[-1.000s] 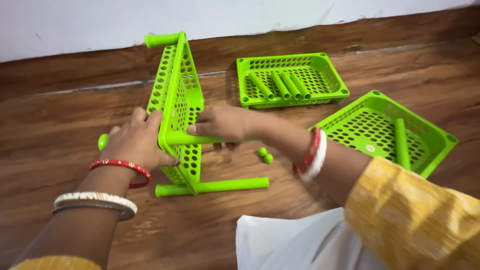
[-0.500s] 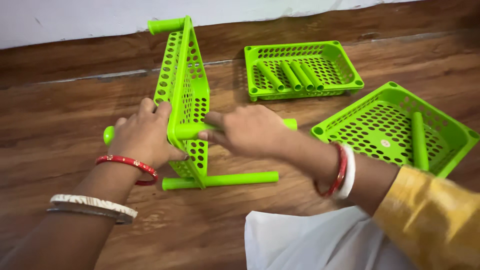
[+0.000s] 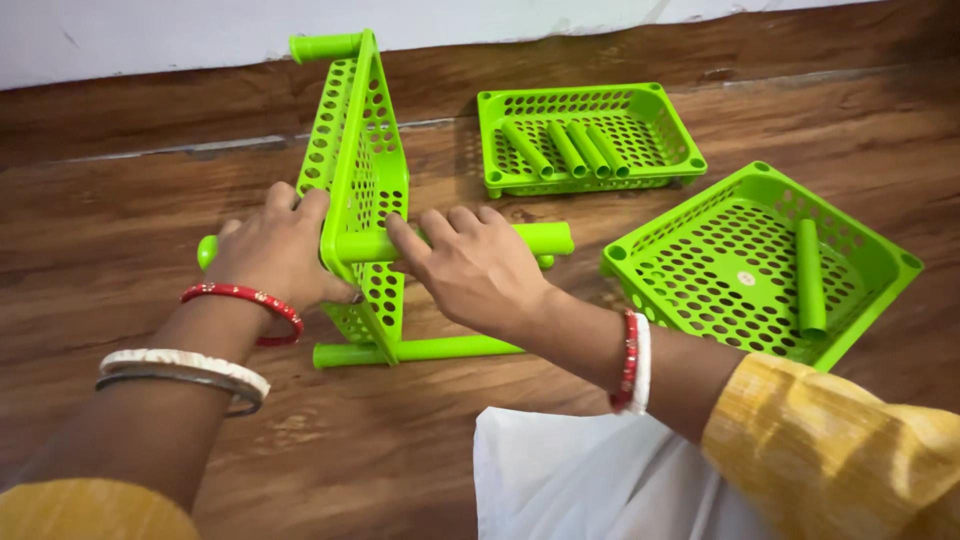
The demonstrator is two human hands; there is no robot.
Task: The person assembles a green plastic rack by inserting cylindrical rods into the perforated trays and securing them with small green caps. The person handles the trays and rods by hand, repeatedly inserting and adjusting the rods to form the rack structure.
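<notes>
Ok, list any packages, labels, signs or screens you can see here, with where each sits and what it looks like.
Label: a small round pale sticker on the perforated bottom of the green tray at the right, beside a loose green tube; its print is too small to tell.
No packages, signs or screens in view.
</notes>
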